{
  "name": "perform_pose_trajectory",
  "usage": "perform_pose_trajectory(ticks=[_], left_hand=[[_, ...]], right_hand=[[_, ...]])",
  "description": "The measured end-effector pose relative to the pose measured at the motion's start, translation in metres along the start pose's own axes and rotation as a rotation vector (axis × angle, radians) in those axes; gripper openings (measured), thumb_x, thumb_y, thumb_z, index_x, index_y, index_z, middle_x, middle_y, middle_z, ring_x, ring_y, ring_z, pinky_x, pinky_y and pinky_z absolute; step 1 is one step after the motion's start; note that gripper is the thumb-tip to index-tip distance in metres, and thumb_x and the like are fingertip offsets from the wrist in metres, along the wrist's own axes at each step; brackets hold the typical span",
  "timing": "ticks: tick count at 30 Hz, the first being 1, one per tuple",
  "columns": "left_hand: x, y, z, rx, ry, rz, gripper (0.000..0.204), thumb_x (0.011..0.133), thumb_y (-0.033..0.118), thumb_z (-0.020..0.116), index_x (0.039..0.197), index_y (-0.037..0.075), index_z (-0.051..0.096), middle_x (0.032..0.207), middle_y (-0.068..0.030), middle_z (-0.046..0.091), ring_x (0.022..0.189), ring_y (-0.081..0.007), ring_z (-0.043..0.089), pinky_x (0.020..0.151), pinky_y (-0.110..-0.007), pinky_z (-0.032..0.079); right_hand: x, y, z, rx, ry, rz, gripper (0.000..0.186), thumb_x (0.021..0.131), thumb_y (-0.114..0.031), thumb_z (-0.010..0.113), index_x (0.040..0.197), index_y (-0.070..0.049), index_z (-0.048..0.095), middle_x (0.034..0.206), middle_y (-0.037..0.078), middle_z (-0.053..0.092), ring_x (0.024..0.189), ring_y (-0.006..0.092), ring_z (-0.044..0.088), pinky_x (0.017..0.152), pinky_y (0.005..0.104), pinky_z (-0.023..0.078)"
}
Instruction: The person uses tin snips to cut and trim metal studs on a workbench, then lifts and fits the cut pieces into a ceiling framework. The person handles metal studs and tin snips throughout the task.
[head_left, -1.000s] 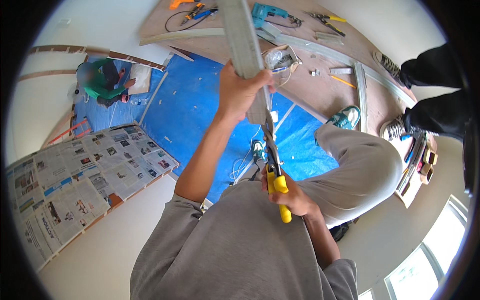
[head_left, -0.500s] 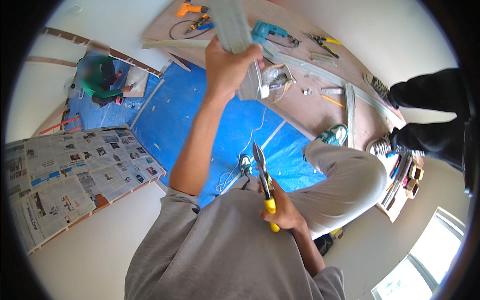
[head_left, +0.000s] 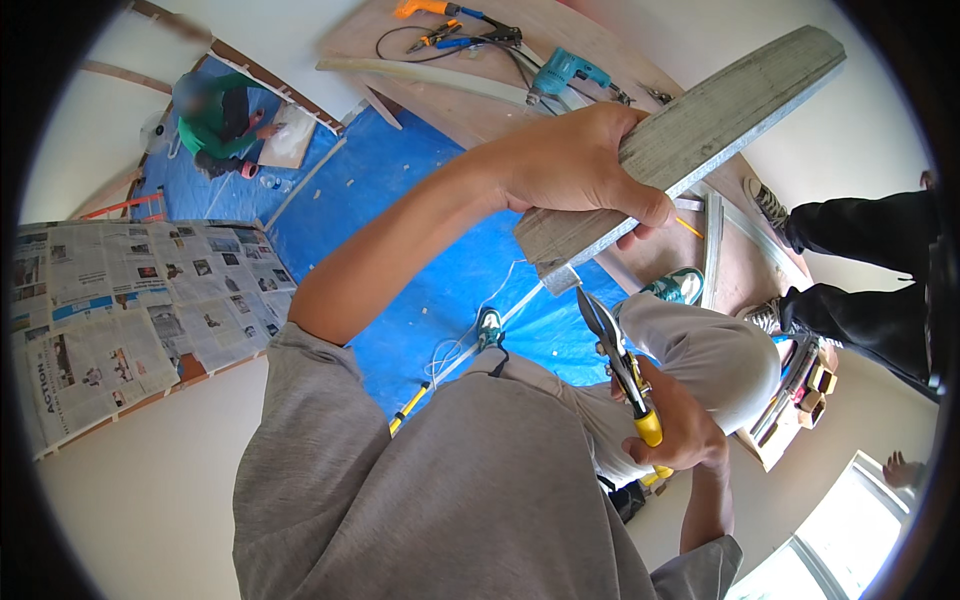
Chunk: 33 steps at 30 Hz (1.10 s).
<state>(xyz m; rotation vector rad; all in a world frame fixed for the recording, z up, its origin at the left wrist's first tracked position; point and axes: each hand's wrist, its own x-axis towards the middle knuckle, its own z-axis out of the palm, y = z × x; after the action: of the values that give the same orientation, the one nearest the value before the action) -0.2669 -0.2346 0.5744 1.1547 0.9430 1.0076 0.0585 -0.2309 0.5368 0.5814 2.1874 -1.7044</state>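
My left hand (head_left: 580,155) is closed around a grey galvanized metal channel (head_left: 735,110), raised in front of me. The channel slants from near my right knee up to the far right. Its near end has a small bent flap at the lower corner. In my right hand (head_left: 682,415) are tin snips (head_left: 622,362) with yellow handles, held by the grips. Their blades point up toward the channel's near end, just below the flap and seemingly apart from it.
A teal drill (head_left: 568,74), an orange power tool (head_left: 425,8) and pliers (head_left: 440,35) lie on the wooden surface. Blue sheeting (head_left: 400,240) covers the floor. A newspaper-covered board (head_left: 110,320) stands left. One person in green (head_left: 205,125) crouches far left; another's black-trousered legs (head_left: 860,225) are at right.
The channel has swung from upright to slanting right, and my left hand has moved right with it. My right hand has carried the snips right, bringing them near the channel's end.
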Motion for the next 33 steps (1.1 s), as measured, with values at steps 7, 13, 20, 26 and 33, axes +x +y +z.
perform_pose_trajectory(ticks=[7,13,20,26,33], left_hand=[[-0.01,-0.015,0.003,-0.053,-0.072,-0.043,0.044,0.08,0.021,0.084,0.107,-0.001,0.058,0.078,-0.0095,0.068,0.064,-0.0167,0.068,0.061,-0.031,0.057],[-0.014,-0.018,0.003,0.041,-0.088,-0.109,0.043,0.079,0.02,0.084,0.106,-0.002,0.059,0.078,-0.0085,0.068,0.063,-0.0164,0.067,0.06,-0.031,0.056],[-0.012,-0.026,0.01,0.023,-0.114,-0.149,0.041,0.077,0.02,0.084,0.104,-0.002,0.061,0.078,-0.0086,0.068,0.062,-0.016,0.067,0.059,-0.03,0.056],[-0.009,-0.03,0.009,-0.033,-0.214,-0.245,0.04,0.08,0.019,0.084,0.107,-0.002,0.062,0.081,-0.0088,0.069,0.064,-0.0157,0.067,0.058,-0.03,0.055],[-0.011,-0.036,0.007,-0.04,-0.209,-0.284,0.04,0.084,0.02,0.084,0.108,-0.003,0.062,0.081,-0.0095,0.069,0.065,-0.0161,0.068,0.059,-0.031,0.056]], right_hand=[[0.013,-0.005,0.004,0.008,-0.021,-0.038,0.086,0.064,-0.021,0.079,0.14,0.002,0.046,0.103,0.023,0.064,0.094,0.0369,0.062,0.089,0.0422,0.049],[0.013,-0.019,-0.001,-0.028,-0.088,0.108,0.085,0.065,-0.021,0.077,0.14,0.004,0.045,0.1,0.024,0.064,0.091,0.0378,0.061,0.088,0.042,0.048],[0.02,-0.015,0.005,-0.013,-0.092,0.071,0.079,0.066,-0.02,0.075,0.136,0.005,0.047,0.092,0.023,0.063,0.085,0.0372,0.06,0.083,0.0433,0.049],[0.031,-0.009,0.007,0.038,-0.173,0.08,0.06,0.068,-0.018,0.073,0.118,0.002,0.049,0.083,0.02,0.059,0.075,0.0345,0.056,0.074,0.0445,0.047],[0.034,-0.004,0.017,0.084,-0.209,0.057,0.056,0.069,-0.015,0.074,0.115,0.001,0.048,0.078,0.014,0.057,0.072,0.0311,0.055,0.071,0.044,0.047]])
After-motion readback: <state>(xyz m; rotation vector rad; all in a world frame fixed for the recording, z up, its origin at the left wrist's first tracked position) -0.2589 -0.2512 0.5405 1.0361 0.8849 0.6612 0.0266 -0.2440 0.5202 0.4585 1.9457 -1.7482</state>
